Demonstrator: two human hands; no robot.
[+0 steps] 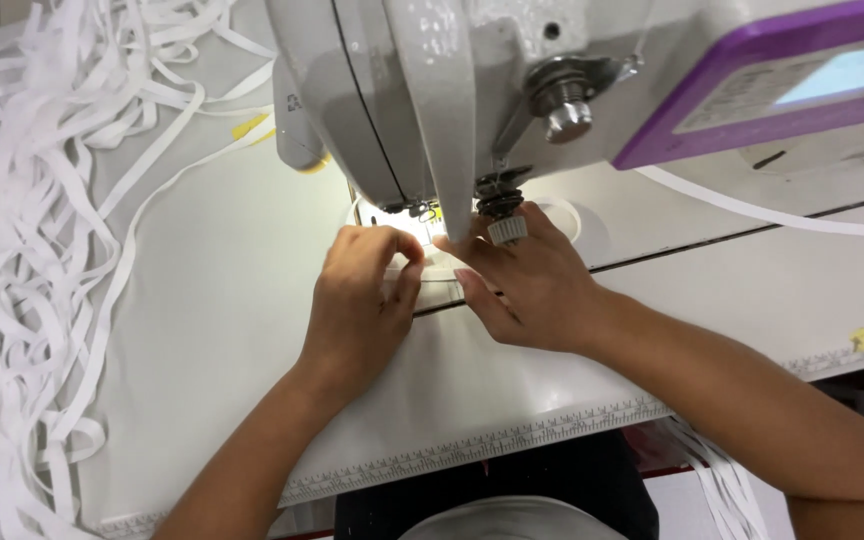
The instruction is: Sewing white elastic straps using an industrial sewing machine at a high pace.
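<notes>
My left hand (pixel 360 300) and my right hand (pixel 527 285) rest side by side on the white sewing table (pixel 222 330), just under the head of a grey sewing machine (pixel 422 90). Between their fingertips lies a short piece of white elastic strip (pixel 434 268), pinched by the left thumb and forefinger and pressed down by the right fingers. The needle area is mostly hidden behind the machine head and lit by a small lamp.
A large tangled heap of white elastic strips (pixel 22 250) covers the left of the table. A purple-framed control panel (pixel 792 80) sits on the machine at the right. One loose white strip (pixel 752 205) trails across the table's right side. A ruler edge (pixel 512 440) runs along the front.
</notes>
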